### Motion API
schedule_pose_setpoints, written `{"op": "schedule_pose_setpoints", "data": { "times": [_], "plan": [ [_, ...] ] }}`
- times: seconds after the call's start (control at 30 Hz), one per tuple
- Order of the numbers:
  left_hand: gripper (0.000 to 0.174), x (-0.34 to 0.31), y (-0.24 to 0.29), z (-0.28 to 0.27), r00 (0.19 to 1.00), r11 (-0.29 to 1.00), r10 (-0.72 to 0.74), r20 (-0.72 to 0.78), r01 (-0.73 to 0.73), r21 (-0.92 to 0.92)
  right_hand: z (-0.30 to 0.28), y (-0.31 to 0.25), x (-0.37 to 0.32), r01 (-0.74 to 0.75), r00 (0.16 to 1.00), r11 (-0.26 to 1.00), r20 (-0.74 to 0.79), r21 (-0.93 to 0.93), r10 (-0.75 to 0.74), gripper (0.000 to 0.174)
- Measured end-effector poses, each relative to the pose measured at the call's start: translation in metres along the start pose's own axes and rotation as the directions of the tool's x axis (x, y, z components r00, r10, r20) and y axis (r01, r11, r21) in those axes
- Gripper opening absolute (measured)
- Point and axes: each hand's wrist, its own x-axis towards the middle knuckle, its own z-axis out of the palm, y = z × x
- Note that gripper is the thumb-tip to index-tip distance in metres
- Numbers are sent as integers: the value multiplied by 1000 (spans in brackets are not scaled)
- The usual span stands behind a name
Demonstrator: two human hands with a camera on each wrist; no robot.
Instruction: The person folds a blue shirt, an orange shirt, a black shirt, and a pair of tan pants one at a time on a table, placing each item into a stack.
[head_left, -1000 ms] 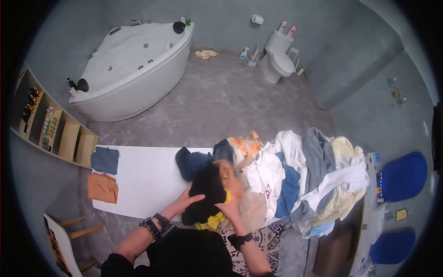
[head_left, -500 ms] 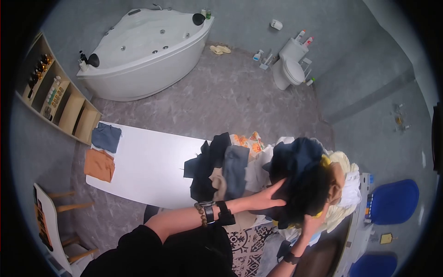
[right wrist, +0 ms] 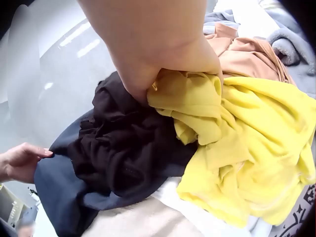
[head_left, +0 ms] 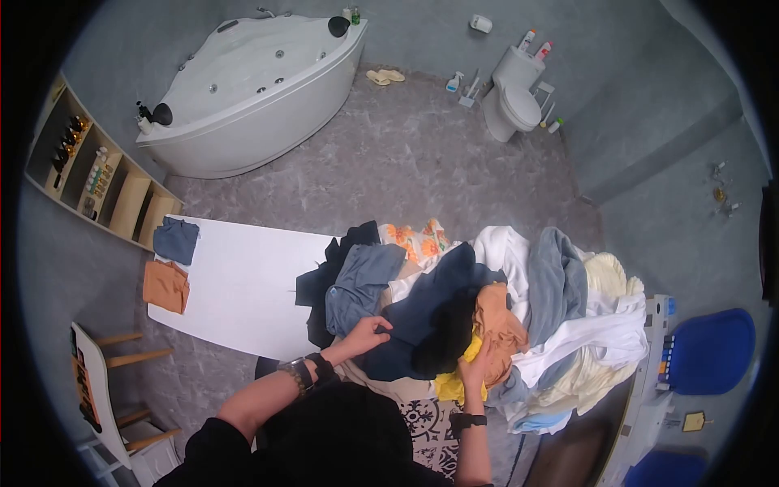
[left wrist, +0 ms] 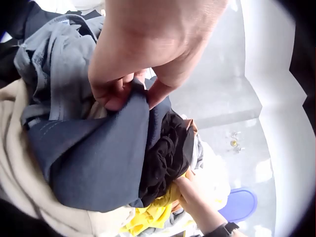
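Observation:
Over the clothes pile, my left hand (head_left: pixel 359 338) pinches the edge of a navy garment (left wrist: pixel 98 160) between thumb and fingers, lifting it into a fold. A bunched black garment (right wrist: pixel 131 148) lies on the navy cloth. My right hand (head_left: pixel 474 370) grips a bunched yellow garment (right wrist: pixel 256 143), its fingertips hidden in the folds. An orange-brown garment (head_left: pixel 499 321) lies right beside that hand. Left of the navy cloth are a grey-blue garment (head_left: pixel 363 280) and more black clothing (head_left: pixel 316 292).
More clothes, including a white piece (head_left: pixel 584 329) and a grey one (head_left: pixel 560 272), heap up at the right of the white table (head_left: pixel 243 284). Folded blue (head_left: pixel 176 239) and orange-brown (head_left: pixel 166 286) garments lie at its left end. A chair (head_left: pixel 101 390) stands at the lower left.
Both hands carried the dark, yellow and orange-brown clothes right over the pile, then came back left and lower. My left hand has moved from the bundle to the navy garment's edge.

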Motion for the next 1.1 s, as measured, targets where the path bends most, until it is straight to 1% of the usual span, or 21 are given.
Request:
{"op": "schedule_pose_setpoints", "data": {
  "times": [0.13, 0.2, 0.23, 0.27, 0.3, 0.33, 0.37, 0.43, 0.47, 0.5, 0.57, 0.63, 0.67, 0.7, 0.77, 0.8, 0.83, 0.9, 0.93, 1.03, 1.1],
  "plan": [
    [39, -21, 33, 2, 998, 994, 4, 65, -11, 113, -6, 1, 3, 12, 998, 1000, 56, 6, -12, 96],
    [56, -34, 40, 3, 970, 977, 138, -201, -101, 186, -3, 1, 2, -4, 999, 1000, 52, 24, 3, 96],
    [56, -34, 29, -8, 966, 977, 136, -222, -94, 192, 0, 1, 1, -34, 999, 999, 30, 34, 33, 97],
    [61, -27, 9, -26, 868, 900, 291, -403, -106, 423, 4, 9, 0, -6, 1000, 995, 9, 101, 5, 99],
    [66, -24, -7, -44, 722, 775, 466, -511, -55, 630, 4, 8, -1, -48, 999, 981, 16, 187, 46, 97],
    [64, -23, -9, -64, 697, 785, 431, -573, 23, 619, 2, 3, -4, -38, 999, 975, -16, 219, 43, 96],
    [74, -21, -19, -84, 676, 728, 417, -607, 152, 669, -4, -8, -9, -29, 998, 969, -52, 247, 44, 94],
    [90, -11, -30, -114, 728, 744, 240, -642, 286, 604, -15, -27, -24, -30, 993, 976, -101, 217, 53, 88],
    [109, -1, -45, -128, 781, 733, 173, -600, 305, 608, -19, -30, -31, -3, 992, 956, -122, 292, 40, 86],
    [109, 12, -61, -132, 781, 741, 169, -602, 302, 600, -23, -32, -36, 32, 989, 932, -144, 361, 22, 84],
    [115, 33, -72, -121, 912, 808, 103, -396, 156, 568, -28, -43, -54, -4, 990, 951, -132, 310, 48, 78],
    [118, 42, -64, -94, 937, 826, 80, -339, 129, 549, -32, -61, -69, -82, 987, 914, -95, 397, 129, 73],
    [108, 52, -71, -85, 933, 903, 233, -275, -102, 418, -33, -64, -73, -60, 990, 935, -98, 350, 101, 70],
    [108, 59, -78, -78, 931, 906, 238, -277, -110, 409, -30, -67, -76, -52, 990, 939, -102, 341, 92, 70],
    [90, 56, -61, -60, 957, 998, 25, -290, -9, 57, -24, -78, -82, -130, 986, 906, -40, 403, 159, 70],
    [75, 52, -54, -53, 939, 999, 44, -341, -32, 38, -21, -86, -84, -85, 993, 930, -51, 358, 110, 71],
    [75, 45, -40, -53, 940, 998, 51, -338, -41, 36, -21, -100, -84, -78, 993, 931, -60, 356, 106, 71],
    [63, 24, -3, -64, 973, 941, -24, -228, -55, -335, -21, -124, -83, 137, 990, 978, -2, 160, -138, 74],
    [54, 20, 3, -71, 971, 906, -42, -235, -62, -418, -18, -132, -81, 184, 980, 957, 38, 224, -197, 76],
    [52, -15, 76, -93, 996, 858, 35, -87, -75, -508, 2, -135, -75, 151, 978, 947, 98, 283, -185, 76],
    [53, -26, 106, -86, 994, 892, 91, -68, -112, -438, 14, -131, -71, 136, 983, 937, 75, 323, -169, 75]
  ]
}}
